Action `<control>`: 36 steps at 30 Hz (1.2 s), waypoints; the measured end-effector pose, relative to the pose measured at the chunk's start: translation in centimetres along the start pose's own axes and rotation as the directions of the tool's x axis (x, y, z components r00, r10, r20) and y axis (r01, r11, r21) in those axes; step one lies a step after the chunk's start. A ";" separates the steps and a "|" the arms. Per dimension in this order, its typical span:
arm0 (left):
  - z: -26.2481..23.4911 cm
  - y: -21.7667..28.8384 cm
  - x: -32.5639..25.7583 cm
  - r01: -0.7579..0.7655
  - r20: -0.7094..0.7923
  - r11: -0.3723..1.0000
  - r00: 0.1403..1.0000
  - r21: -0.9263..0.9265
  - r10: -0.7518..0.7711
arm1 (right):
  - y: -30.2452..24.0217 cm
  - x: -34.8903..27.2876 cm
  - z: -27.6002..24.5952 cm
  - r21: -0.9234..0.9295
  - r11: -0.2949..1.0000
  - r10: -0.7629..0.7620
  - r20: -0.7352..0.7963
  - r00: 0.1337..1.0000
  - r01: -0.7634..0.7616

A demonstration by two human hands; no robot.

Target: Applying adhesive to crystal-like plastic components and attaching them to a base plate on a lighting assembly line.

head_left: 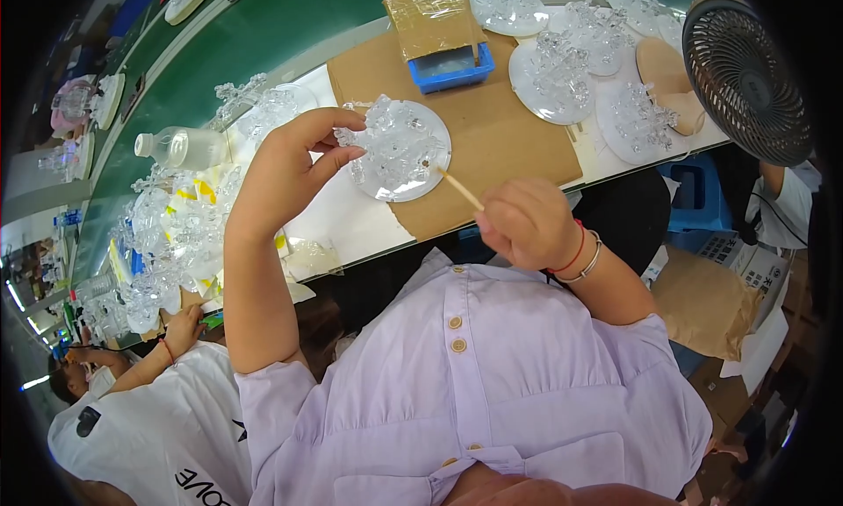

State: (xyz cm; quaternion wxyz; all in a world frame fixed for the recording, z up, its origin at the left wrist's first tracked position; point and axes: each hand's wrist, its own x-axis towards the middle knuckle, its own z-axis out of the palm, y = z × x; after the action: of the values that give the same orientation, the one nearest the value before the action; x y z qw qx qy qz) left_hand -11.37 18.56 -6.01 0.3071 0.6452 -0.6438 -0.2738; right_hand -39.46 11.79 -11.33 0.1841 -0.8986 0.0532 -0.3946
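Note:
A round white plate (406,193) bearing a cluster of clear plastic pieces (395,142) lies on brown cardboard before me. At its left edge, my left hand (294,168) curls thumb and fingers about the clear cluster and grips its side. My right hand (527,221) is closed round a thin wooden stick (461,188). The stick's tip points at a small dark spot on the front right of the cluster. Whether the tip touches it, I cannot tell.
Beyond the plate stands a blue tray (452,80) beside a tape-covered box (430,19). More plates with clear pieces (553,76) sit at the back right, near a black fan (746,80). A clear bottle (180,146) lies left, above a heap of clear parts. A co-worker in white (167,418) sits at left.

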 end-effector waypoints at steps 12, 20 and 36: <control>0.1 0.2 -0.1 0.039 0.013 0.999 0.999 -0.017 -0.038 | 0.9 0.0 -0.4 -0.040 0.999 0.025 -0.028 0.999 -0.026; 2.4 1.3 -1.8 0.034 -0.230 0.995 0.973 0.093 -0.012 | 0.9 0.2 -4.4 -0.052 0.988 0.129 -0.216 0.968 -0.143; 5.7 2.8 -2.8 0.106 -0.392 0.991 0.918 0.085 -0.064 | 1.0 -1.1 -0.4 0.075 0.982 0.179 -0.110 0.978 -0.172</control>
State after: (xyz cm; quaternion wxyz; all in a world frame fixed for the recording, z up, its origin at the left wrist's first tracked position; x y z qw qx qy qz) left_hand -17.58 21.16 -7.80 0.3821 0.7292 -0.5550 -0.1196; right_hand -40.44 10.99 -12.23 0.2440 -0.8595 0.1300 -0.4300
